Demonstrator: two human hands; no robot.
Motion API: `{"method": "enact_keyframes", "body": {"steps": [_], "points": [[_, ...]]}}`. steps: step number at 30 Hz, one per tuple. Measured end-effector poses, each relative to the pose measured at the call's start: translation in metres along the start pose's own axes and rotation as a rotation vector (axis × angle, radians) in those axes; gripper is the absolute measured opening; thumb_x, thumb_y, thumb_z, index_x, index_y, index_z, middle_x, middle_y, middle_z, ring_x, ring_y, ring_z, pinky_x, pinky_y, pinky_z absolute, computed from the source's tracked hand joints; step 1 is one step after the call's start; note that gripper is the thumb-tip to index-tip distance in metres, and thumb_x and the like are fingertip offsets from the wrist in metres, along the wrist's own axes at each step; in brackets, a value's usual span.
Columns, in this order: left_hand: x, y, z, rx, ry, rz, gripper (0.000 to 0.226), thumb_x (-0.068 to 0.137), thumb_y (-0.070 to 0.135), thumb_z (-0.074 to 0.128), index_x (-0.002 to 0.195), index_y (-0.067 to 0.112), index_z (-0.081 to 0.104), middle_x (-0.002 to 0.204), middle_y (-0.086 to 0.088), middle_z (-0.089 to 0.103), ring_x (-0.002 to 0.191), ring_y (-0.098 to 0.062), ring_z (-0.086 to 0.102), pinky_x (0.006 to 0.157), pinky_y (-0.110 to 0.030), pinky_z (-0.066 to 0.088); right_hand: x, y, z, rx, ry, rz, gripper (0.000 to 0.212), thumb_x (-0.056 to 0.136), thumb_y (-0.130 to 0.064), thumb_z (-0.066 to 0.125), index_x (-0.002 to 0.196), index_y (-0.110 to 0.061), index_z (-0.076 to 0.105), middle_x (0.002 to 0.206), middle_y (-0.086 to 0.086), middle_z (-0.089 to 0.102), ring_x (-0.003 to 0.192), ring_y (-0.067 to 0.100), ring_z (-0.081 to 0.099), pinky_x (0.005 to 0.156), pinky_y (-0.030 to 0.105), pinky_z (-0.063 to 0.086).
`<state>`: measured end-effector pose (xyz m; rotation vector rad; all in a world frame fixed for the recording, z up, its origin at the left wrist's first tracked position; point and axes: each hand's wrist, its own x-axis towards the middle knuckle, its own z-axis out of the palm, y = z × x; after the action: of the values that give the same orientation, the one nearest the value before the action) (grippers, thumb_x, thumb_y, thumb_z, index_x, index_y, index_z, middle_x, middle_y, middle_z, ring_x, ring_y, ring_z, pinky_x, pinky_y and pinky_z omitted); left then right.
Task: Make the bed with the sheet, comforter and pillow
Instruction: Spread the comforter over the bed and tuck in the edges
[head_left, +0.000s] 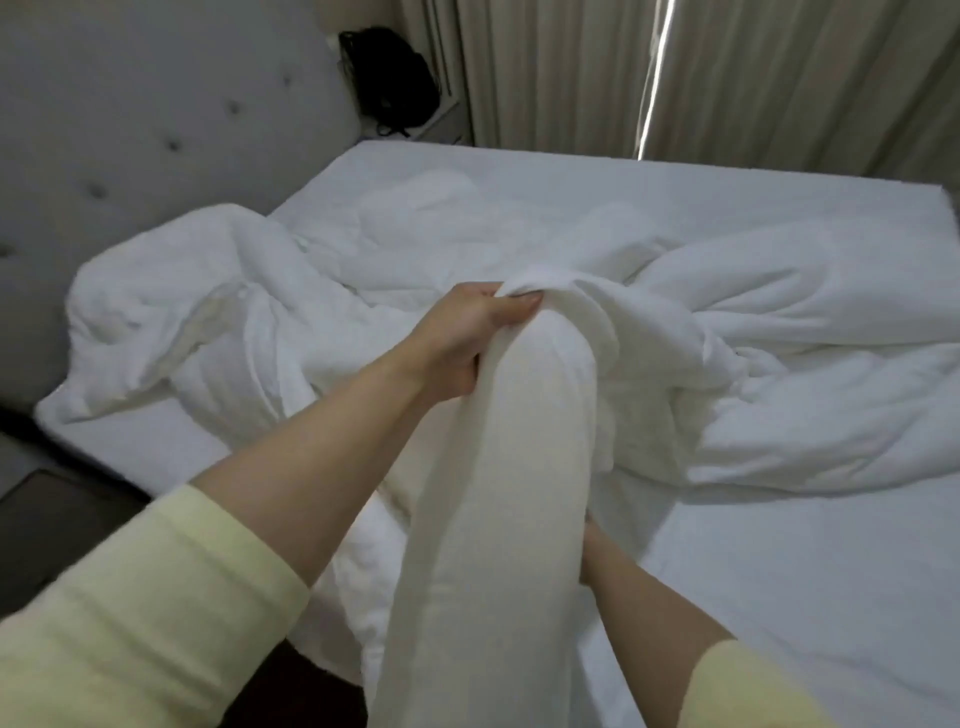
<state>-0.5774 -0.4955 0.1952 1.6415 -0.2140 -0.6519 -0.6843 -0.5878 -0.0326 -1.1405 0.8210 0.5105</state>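
A white comforter (779, 332) lies crumpled across the middle of the bed. The white fitted sheet (779, 571) covers the mattress. My left hand (467, 338) grips a raised, bunched fold of the comforter (498, 493) from its left side, thumb on top. That fold hangs down towards me as a thick roll. My right hand (589, 545) is almost wholly hidden behind the roll; only its wrist and forearm show, so its grip is unclear. No pillow is plainly visible.
A grey tufted headboard (156, 130) stands at the left. A black bag (389, 78) sits on a white nightstand (441, 124) beyond the bed's far corner. Beige curtains (727, 78) hang along the far side. Dark floor (52, 519) shows at the lower left.
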Motion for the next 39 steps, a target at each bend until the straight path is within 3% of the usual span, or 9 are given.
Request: {"method": "enact_keyframes", "body": {"steps": [2, 6, 12, 17, 21, 28, 31, 36, 39], "points": [[-0.016, 0.024, 0.013, 0.020, -0.006, 0.026, 0.018, 0.094, 0.009, 0.051, 0.081, 0.008, 0.063, 0.073, -0.004, 0.068, 0.059, -0.013, 0.065, 0.058, -0.020, 0.055, -0.046, -0.022, 0.004, 0.086, -0.100, 0.005, 0.030, 0.102, -0.010, 0.033, 0.086, -0.012, 0.059, 0.071, 0.003, 0.064, 0.069, 0.017, 0.055, 0.065, 0.035, 0.049], [-0.019, 0.028, 0.031, -0.011, 0.063, 0.000, 0.018, 0.096, 0.012, 0.050, 0.083, 0.011, 0.063, 0.076, -0.004, 0.068, 0.061, -0.014, 0.066, 0.057, -0.021, 0.055, -0.099, -0.043, -0.003, 0.149, -0.210, -0.170, 0.067, 0.102, -0.013, 0.029, 0.046, -0.014, 0.065, 0.040, 0.002, 0.061, 0.046, 0.019, 0.060, 0.045, 0.025, 0.048], [-0.015, -0.018, 0.071, 0.657, 0.474, -0.174, 0.019, 0.093, 0.018, 0.055, 0.100, 0.003, 0.065, 0.092, -0.022, 0.064, 0.083, -0.035, 0.061, 0.061, -0.023, 0.041, -0.172, -0.085, -0.181, 0.354, 0.352, -0.335, 0.033, 0.092, -0.011, 0.054, 0.119, 0.007, 0.059, 0.108, 0.019, 0.066, 0.091, 0.031, 0.064, 0.081, 0.036, 0.052], [-0.026, -0.035, 0.207, 1.088, 0.145, -0.164, 0.057, 0.087, 0.036, 0.064, 0.131, 0.007, 0.043, 0.137, -0.017, 0.041, 0.123, -0.036, 0.046, 0.098, -0.039, 0.042, -0.276, -0.093, -0.310, 0.202, 0.818, -0.582, 0.037, 0.091, -0.013, 0.052, 0.125, 0.003, 0.052, 0.107, 0.010, 0.054, 0.099, 0.023, 0.053, 0.076, 0.028, 0.046], [-0.073, -0.034, 0.348, 0.733, -0.527, 0.103, 0.065, 0.072, 0.026, 0.081, 0.129, 0.016, 0.051, 0.128, -0.002, 0.056, 0.116, -0.018, 0.054, 0.098, -0.028, 0.044, -0.293, -0.068, -0.296, -0.072, 0.622, -0.460, 0.015, 0.091, -0.014, 0.051, 0.100, -0.003, 0.055, 0.084, 0.011, 0.054, 0.073, 0.024, 0.053, 0.061, 0.029, 0.039], [-0.108, -0.054, 0.342, 0.548, -0.021, 0.100, 0.017, 0.080, 0.012, 0.051, 0.076, 0.006, 0.065, 0.091, -0.018, 0.066, 0.085, -0.027, 0.058, 0.069, -0.031, 0.044, -0.322, -0.041, -0.286, 0.042, 0.385, -0.505, 0.024, 0.098, -0.023, 0.043, 0.086, -0.008, 0.056, 0.092, 0.014, 0.065, 0.069, 0.022, 0.061, 0.067, 0.030, 0.052], [-0.125, -0.033, 0.309, 0.331, -0.090, 0.028, 0.003, 0.065, 0.005, 0.053, 0.063, 0.006, 0.056, 0.068, -0.009, 0.056, 0.066, -0.021, 0.050, 0.056, -0.025, 0.036, -0.312, -0.013, -0.284, -0.068, 0.528, -0.342, 0.043, 0.097, -0.042, 0.043, 0.122, -0.009, 0.053, 0.126, 0.010, 0.057, 0.108, 0.027, 0.056, 0.090, 0.034, 0.044], [-0.163, -0.022, 0.248, 0.427, -0.370, -0.069, 0.038, 0.046, 0.002, 0.049, 0.084, 0.001, 0.058, 0.083, -0.015, 0.054, 0.077, -0.026, 0.053, 0.061, -0.029, 0.040, -0.286, 0.028, -0.225, 0.118, 0.071, -0.172, 0.070, 0.085, -0.077, 0.025, 0.108, -0.022, 0.061, 0.088, -0.001, 0.068, 0.081, 0.015, 0.066, 0.064, 0.024, 0.052], [-0.195, -0.030, 0.217, 0.475, -0.424, -0.136, 0.032, 0.047, -0.003, 0.051, 0.078, 0.002, 0.057, 0.075, -0.012, 0.055, 0.070, -0.026, 0.054, 0.059, -0.026, 0.043, -0.285, 0.034, -0.188, 0.340, -0.145, -0.310, 0.084, 0.079, -0.082, 0.026, 0.122, -0.018, 0.059, 0.116, 0.008, 0.068, 0.109, 0.024, 0.061, 0.091, 0.036, 0.050]]}}
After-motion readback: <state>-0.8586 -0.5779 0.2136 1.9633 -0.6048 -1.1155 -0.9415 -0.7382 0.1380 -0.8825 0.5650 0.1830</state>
